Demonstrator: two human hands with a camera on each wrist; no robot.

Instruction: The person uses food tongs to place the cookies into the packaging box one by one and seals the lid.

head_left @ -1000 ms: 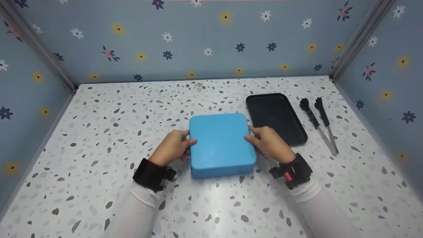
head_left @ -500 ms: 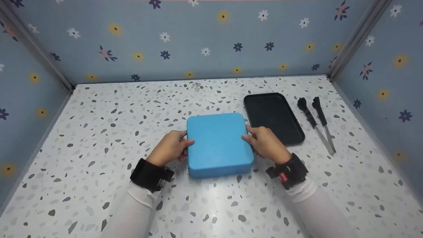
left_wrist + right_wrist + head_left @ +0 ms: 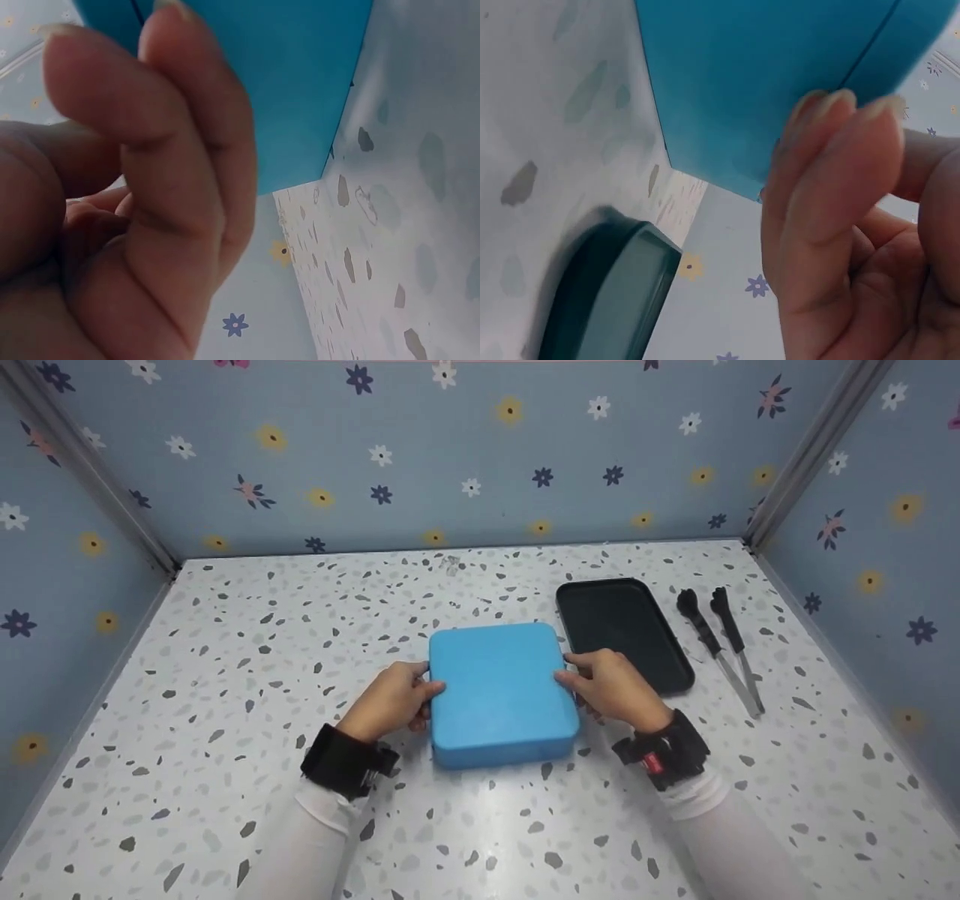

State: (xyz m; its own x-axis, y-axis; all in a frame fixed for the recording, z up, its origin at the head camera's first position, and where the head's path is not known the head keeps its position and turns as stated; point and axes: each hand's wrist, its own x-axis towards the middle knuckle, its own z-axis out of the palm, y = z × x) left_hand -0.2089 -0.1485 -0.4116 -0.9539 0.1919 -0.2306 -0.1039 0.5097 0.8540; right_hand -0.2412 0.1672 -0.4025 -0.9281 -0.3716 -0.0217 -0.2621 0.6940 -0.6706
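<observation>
A square, light blue lidded box point(image 3: 504, 686) with rounded corners sits at the middle of the speckled table. Both wrist views show a thin seam running round its side, just below the top. My left hand point(image 3: 390, 697) holds the box's left side, thumb over the top edge and fingers curled against the side. On the opposite side, my right hand point(image 3: 611, 686) grips in the same way, its fingertips point(image 3: 840, 105) right at the seam. The lid is in place, and the inside of the box is hidden.
Behind and right of the box lies a black rectangular tray point(image 3: 626, 630), close to my right hand. Farther right are metal tongs point(image 3: 724, 656) with black ends, spread apart. Flowered blue panels point(image 3: 465, 457) enclose the table at the back and both sides.
</observation>
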